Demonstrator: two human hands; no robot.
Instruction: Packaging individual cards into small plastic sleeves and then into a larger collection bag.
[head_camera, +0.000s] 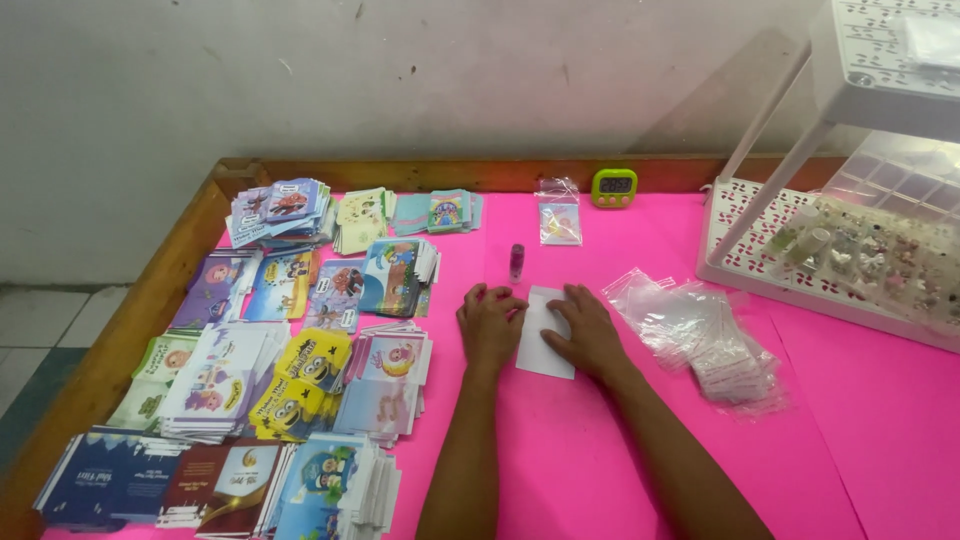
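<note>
at nine o'clock, stacks of printed cards (300, 340) cover the pink table (600, 470); the lowest stacks are cut off by the frame edge. near centre, the left hand (489, 325) lies flat, fingers curled at the left edge of a white card (543, 335), gripping nothing. at twelve o'clock from it stands a small vial (517, 262). the right hand (590, 330) presses flat on the card, hiding part of it. at three o'clock lie clear plastic bags (700, 330); beyond, a white rack (760, 270) holds blurred small items.
</note>
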